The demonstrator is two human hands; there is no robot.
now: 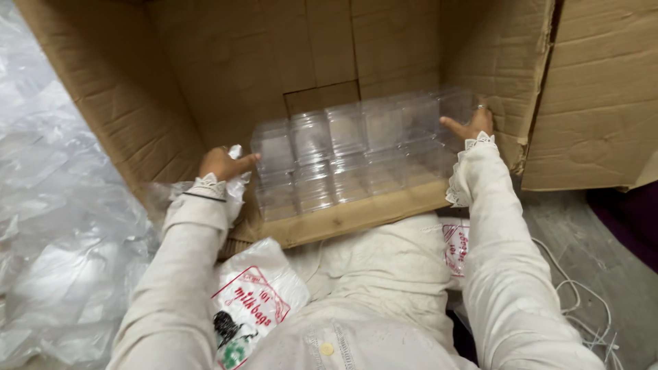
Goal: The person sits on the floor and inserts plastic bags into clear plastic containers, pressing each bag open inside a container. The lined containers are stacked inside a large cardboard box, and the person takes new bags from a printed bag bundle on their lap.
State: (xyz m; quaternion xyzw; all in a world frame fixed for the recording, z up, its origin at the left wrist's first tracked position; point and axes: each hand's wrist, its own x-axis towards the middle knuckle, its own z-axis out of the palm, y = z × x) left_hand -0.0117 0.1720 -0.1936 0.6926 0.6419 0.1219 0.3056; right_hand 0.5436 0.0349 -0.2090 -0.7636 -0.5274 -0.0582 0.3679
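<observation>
Cream sleeves are filling the bottom of the frame, reaching up into the centre, where a block of clear plastic containers [356, 154] is hanging over the near edge of an open cardboard box [226, 62]. Its long axis is running left to right, with one hand at each end, about equally near. Left hand [223, 163] is pressing the left end, fingers together; right hand [469, 125] is clamping the right end. Printed plastic bags [253, 301] are lying lower left, beside crumpled clear sheeting [62, 226].
</observation>
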